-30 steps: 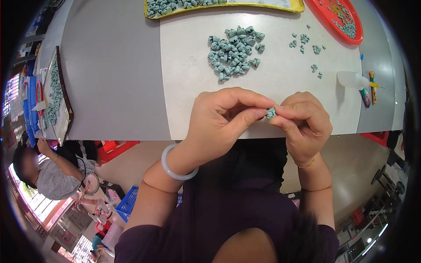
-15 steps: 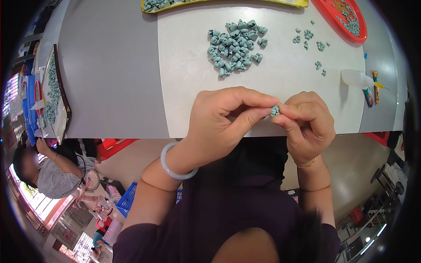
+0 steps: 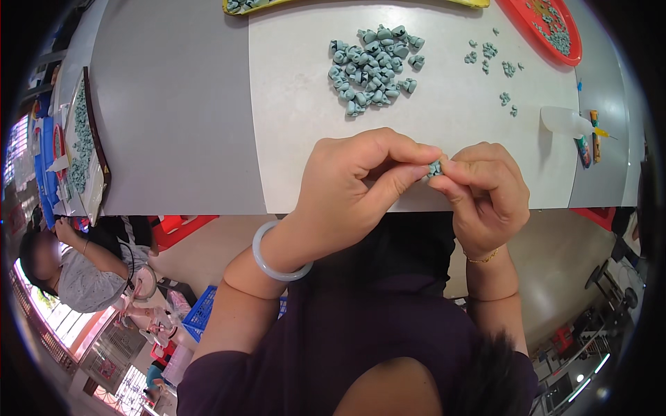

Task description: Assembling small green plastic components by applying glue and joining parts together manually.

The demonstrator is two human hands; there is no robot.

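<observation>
Between my fingertips, over the near part of the white table, is a small grey-green moulded piece (image 3: 435,169). My left hand (image 3: 364,173) pinches it from the left with thumb and forefinger. From the other side my right hand (image 3: 487,194) grips it the same way, its remaining fingers curled in. The fingers cover much of the piece, so its exact shape cannot be made out. Beyond my hands lies a heap of larger grey-green moulded parts (image 3: 374,69), some with dark patches. Small clusters of grey-green bits (image 3: 490,50) are scattered to the right.
A red tray (image 3: 525,33) of tiny pieces is at the far right, a yellow-rimmed tray (image 3: 361,6) at the far edge. A white squeeze bottle (image 3: 563,121) with a yellow tip lies near two small tubes (image 3: 595,139). Another person (image 3: 90,270) sits at left beside a tray (image 3: 90,159).
Both hands keep their pinch on the small piece and have barely moved. The whole view has shifted very slightly.
</observation>
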